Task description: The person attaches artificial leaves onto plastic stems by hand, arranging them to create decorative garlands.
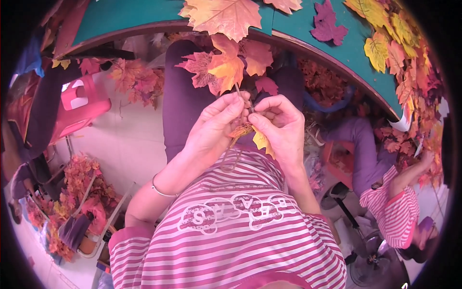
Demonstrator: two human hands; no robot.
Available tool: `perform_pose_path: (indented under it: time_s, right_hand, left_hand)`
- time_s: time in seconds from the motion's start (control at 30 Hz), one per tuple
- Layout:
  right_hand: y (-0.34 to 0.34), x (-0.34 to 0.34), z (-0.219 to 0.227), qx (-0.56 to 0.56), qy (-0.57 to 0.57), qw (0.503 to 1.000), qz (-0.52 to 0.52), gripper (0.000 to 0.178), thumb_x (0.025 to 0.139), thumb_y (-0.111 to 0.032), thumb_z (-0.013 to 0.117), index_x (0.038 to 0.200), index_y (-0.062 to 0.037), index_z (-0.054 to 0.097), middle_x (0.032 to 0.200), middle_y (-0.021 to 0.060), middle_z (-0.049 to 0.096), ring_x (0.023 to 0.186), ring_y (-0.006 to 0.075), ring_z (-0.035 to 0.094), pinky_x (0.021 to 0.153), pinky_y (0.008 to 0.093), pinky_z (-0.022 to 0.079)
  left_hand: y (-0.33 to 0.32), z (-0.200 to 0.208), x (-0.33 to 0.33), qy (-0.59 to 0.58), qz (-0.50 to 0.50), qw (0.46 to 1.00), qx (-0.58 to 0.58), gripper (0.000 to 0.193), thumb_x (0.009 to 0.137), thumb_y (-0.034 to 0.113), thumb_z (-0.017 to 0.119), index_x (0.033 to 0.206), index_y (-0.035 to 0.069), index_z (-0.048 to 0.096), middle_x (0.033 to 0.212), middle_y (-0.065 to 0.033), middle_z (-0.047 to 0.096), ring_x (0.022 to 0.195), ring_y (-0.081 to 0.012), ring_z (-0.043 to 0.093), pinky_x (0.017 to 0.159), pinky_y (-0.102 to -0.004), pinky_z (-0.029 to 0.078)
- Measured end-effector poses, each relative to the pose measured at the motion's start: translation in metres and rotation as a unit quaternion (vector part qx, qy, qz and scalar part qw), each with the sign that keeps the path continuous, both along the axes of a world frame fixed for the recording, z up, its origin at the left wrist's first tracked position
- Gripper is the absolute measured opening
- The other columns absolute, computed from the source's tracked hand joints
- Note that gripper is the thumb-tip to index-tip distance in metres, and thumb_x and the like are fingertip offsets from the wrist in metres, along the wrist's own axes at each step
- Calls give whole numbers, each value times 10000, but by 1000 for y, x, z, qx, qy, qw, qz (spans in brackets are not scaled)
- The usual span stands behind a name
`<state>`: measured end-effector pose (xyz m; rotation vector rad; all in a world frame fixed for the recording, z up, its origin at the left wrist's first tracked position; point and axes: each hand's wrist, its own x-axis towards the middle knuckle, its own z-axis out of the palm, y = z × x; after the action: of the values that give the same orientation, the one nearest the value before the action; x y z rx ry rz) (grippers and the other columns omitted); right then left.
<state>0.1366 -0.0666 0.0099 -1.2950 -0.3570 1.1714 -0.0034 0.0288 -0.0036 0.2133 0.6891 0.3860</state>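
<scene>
My left hand (225, 113) is closed, its thumb and fingers pinching the thin brown stem of an artificial maple leaf garland (226, 70). The garland's orange and pink leaves spread over my lap beyond the hands. My right hand (279, 123) is also closed, with thumb and forefinger pinching the stem close to the left fingertips; the exact grip is partly hidden. Below the fingers hang a yellow leaf (262, 143) and a small orange leaf (240, 130). A loop of brown stem (230, 166) dangles against my striped shirt.
A green table (298, 21) curves across the front, bearing a large peach leaf (224, 17), a purple leaf (328, 23) and yellow leaves (376, 50). Leaf piles (86, 178) lie at left by a pink stool (79, 108). Another person (392, 204) sits at right.
</scene>
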Motion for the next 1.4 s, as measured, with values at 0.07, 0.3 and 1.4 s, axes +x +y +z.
perform_pose_path:
  time_s: [0.07,0.3,1.4]
  right_hand:
    - [1,0,1,-3,3,1000,-1,235,835,107,766,1023,21,654,997,45,660,926,104,652,863,241,537]
    - [-4,0,3,-14,-6,1000,-5,211,835,116,759,1007,43,662,984,53,668,911,110,664,844,242,555]
    - [-24,237,113,43,-820,549,-156,115,851,-57,713,954,-20,679,980,136,677,882,306,668,806,411,553]
  left_hand:
    - [0,-1,0,-1,-6,1000,13,224,1014,168,662,1203,49,685,981,-4,687,892,-80,625,829,-239,521]
    - [-5,2,-3,13,-21,995,98,171,1006,160,677,1137,53,705,1023,-10,710,915,-87,650,877,-262,533]
    - [-9,12,-7,85,-202,973,70,352,1012,52,618,1354,-21,571,1004,-13,648,766,-62,596,659,-176,520]
